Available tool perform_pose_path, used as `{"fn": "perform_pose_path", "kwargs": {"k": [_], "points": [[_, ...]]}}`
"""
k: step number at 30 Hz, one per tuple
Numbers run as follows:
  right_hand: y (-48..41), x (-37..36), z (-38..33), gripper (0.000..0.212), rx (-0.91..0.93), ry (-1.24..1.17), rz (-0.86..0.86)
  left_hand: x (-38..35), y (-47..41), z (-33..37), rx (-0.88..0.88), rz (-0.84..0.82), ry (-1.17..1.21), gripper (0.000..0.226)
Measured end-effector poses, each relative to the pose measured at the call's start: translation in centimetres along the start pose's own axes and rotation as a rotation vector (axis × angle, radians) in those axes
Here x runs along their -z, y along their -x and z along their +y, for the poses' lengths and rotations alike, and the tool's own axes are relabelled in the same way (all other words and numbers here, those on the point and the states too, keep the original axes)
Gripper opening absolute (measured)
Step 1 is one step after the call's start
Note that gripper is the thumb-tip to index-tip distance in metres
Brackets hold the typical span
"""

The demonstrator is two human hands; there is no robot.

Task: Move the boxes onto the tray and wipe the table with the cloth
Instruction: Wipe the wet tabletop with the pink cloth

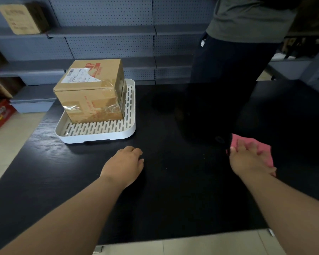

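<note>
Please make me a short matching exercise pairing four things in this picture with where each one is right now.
Things:
1. cardboard box
2. tray
3. pink cloth
4. left hand

Places:
A. under the right hand
B. on the far left part of the black table
C. on the tray
D. on the bare table in front of the tray

Pairs: 1-C, 2-B, 3-A, 4-D

Before you, a matt black table (173,190) shows fine wood grain; near its far left corner a smooth white plastic tray (99,135), slotted, bears a brown cardboard box (92,100) with glossy clear tape; at the right edge, soft pink cloth (263,151).
</note>
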State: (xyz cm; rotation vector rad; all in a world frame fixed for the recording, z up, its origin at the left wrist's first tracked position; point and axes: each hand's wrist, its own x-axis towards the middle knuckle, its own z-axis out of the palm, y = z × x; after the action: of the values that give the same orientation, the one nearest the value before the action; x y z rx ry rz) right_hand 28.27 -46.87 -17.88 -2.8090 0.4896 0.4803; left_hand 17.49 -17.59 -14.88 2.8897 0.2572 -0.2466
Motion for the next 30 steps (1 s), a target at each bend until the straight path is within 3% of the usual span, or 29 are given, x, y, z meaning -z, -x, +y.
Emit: {"fn": "perform_pose_path", "kwargs": {"k": [2, 6, 9, 11, 15, 18, 20, 24, 30], "points": [[1.2, -1.5, -2.1, 0.054, 0.025, 0.009, 0.012, 0.0, -0.7, 0.5, 0.025, 0.006, 0.009, 0.04], [6.9, -4.7, -5.9, 0.055, 0.444, 0.193, -0.025, -0.2, -2.4, 2.8, 0.046, 0.071, -0.008, 0.038], [6.7, -4.6, -4.8, 0.055, 0.611, 0.291, -0.057, -0.7, -3.6, 4.9, 0.016, 0.097, -0.01, 0.04], [3.4, -3.2, -2.4, 0.055, 0.549, 0.253, -0.023, -0.9, -4.1, 5.7, -0.015, 0.096, -0.009, 0.041], [-4.1, 1.8, 3.7, 0.056, 0.121, 0.099, 0.013, -1.0, -4.6, 6.1, -0.049, 0.081, -0.015, 0.041], [-5.7, 2.6, 3.9, 0.055, -0.074, -0.025, 0.016, -0.9, -5.4, 6.5, -0.065, 0.076, -0.031, 0.04], [-5.1, 1.6, 1.5, 0.055, -0.06, -0.037, 0.021, -0.8, -6.3, 7.1, -0.061, 0.069, -0.029, 0.04], [-4.6, 0.2, -1.2, 0.055, 0.178, 0.096, 0.007, -1.0, -8.5, 9.5, -0.071, 0.046, -0.028, 0.041], [-10.4, 2.7, -1.4, 0.054, 0.219, 0.105, -0.011, -0.6, -12.5, 13.4, -0.086, 0.06, -0.044, 0.043]]}}
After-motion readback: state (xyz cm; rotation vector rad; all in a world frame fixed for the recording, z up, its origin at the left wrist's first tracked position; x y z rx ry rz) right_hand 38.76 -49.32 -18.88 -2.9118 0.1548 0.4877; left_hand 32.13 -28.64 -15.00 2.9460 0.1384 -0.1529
